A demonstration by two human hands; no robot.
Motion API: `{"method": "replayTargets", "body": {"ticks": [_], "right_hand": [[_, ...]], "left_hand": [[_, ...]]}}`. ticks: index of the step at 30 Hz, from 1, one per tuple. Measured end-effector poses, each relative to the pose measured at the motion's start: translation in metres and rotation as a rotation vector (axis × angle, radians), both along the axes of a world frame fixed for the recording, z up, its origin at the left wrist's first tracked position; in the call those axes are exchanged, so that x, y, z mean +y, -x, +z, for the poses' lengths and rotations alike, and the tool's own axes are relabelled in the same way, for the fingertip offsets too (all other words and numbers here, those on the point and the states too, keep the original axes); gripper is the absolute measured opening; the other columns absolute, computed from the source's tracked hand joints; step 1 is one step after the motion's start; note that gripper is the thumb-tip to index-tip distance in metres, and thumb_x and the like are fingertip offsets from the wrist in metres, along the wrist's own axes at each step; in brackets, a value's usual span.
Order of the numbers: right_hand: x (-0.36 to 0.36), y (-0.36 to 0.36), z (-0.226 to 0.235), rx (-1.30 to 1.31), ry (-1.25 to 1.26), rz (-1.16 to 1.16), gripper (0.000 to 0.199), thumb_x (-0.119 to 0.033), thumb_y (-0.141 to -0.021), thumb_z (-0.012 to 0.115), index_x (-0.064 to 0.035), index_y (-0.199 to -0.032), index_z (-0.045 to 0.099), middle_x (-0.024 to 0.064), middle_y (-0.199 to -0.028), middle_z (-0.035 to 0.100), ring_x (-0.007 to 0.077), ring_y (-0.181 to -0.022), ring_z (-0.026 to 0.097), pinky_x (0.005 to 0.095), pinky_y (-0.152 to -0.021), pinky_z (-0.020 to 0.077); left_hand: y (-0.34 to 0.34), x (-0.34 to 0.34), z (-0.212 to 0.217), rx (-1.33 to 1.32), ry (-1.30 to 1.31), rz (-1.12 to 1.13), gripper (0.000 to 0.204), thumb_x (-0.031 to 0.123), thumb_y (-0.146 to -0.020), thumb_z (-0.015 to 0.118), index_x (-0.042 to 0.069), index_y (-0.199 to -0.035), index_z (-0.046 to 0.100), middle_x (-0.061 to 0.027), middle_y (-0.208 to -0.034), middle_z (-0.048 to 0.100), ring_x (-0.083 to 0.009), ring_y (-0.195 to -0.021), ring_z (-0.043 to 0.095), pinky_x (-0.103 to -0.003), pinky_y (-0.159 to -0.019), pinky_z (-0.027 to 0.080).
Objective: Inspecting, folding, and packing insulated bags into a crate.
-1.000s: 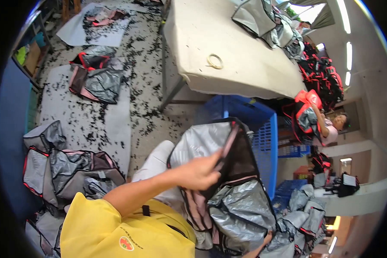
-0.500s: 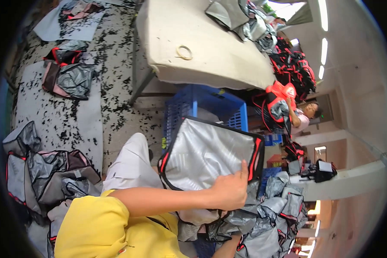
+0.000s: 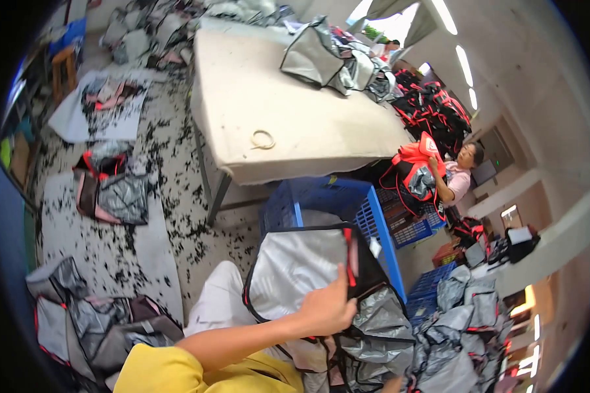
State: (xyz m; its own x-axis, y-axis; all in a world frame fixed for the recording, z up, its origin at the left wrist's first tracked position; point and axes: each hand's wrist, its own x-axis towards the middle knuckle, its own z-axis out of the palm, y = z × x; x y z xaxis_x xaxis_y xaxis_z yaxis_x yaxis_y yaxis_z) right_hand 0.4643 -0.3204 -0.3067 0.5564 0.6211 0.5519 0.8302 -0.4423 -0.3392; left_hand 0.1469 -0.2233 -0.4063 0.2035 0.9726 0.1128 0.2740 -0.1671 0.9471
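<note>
A silver-lined bag point(image 3: 298, 262) with black edging and red trim leans over my lap, its lining facing up. My left hand point(image 3: 328, 304) is at its right side, the index finger stretched along the red strip and the other fingers curled in at the bag's edge. Below that hand, the bag's crumpled silver side point(image 3: 383, 321) spreads out. Of my right hand point(image 3: 393, 385) only a blurred bit shows at the lower edge, beside the bag; its fingers are hidden.
A blue plastic crate point(image 3: 380, 229) stands just beyond the bag, before a cloth-covered table point(image 3: 295, 131). Piles of silver bags lie to my left point(image 3: 105, 321) and right point(image 3: 459, 347). Black scraps litter the floor. A person point(image 3: 459, 177) handles a red-and-black bag at the right.
My view has tilted up and shifted. The bag has turned, and more of its silver side shows below my left hand. My right forearm has mostly left the picture.
</note>
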Motion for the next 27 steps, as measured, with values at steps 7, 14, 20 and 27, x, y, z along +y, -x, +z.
{"method": "replayTargets", "body": {"ticks": [7, 14, 20, 27], "right_hand": [[-0.018, 0.006, -0.017, 0.152, 0.000, -0.043, 0.041, -0.035, -0.103, 0.066, 0.0062, -0.107, 0.068, 0.0215, -0.099, 0.072, 0.0340, -0.092, 0.066, 0.0418, -0.083, 0.0526], [-0.006, 0.006, -0.015, 0.235, 0.007, -0.020, 0.041, -0.035, -0.103, 0.065, 0.0060, -0.109, 0.068, 0.0227, -0.102, 0.073, 0.0359, -0.095, 0.068, 0.0425, -0.085, 0.0532], [0.017, -0.004, -0.011, 0.295, -0.003, 0.035, 0.042, -0.035, -0.103, 0.064, 0.0058, -0.112, 0.069, 0.0237, -0.104, 0.073, 0.0375, -0.097, 0.069, 0.0430, -0.086, 0.0538], [0.056, -0.067, -0.032, 0.292, -0.329, 0.211, 0.044, -0.035, -0.102, 0.070, 0.0081, -0.092, 0.062, 0.0156, -0.086, 0.068, 0.0220, -0.077, 0.061, 0.0380, -0.074, 0.0487]], "left_hand": [[0.066, -0.008, -0.042, 0.152, 0.306, 0.112, 0.085, 0.044, -0.099, 0.060, -0.013, -0.154, 0.029, -0.0389, -0.123, 0.064, -0.0542, -0.114, 0.062, -0.051, -0.102, 0.049], [0.118, -0.049, -0.046, 0.223, 0.341, 0.204, 0.046, 0.036, -0.100, 0.059, -0.004, -0.123, 0.059, -0.0348, -0.104, 0.068, -0.0534, -0.100, 0.064, -0.056, -0.089, 0.051], [0.127, -0.071, 0.024, 0.390, 0.382, 0.171, 0.042, 0.035, -0.100, 0.059, -0.006, -0.103, 0.058, -0.0352, -0.089, 0.066, -0.0564, -0.090, 0.063, -0.058, -0.083, 0.051], [0.110, 0.035, 0.086, 0.385, -0.061, 0.217, 0.017, 0.019, -0.098, 0.061, 0.002, -0.103, 0.065, -0.0282, -0.085, 0.067, -0.0505, -0.086, 0.065, -0.056, -0.076, 0.050]]}}
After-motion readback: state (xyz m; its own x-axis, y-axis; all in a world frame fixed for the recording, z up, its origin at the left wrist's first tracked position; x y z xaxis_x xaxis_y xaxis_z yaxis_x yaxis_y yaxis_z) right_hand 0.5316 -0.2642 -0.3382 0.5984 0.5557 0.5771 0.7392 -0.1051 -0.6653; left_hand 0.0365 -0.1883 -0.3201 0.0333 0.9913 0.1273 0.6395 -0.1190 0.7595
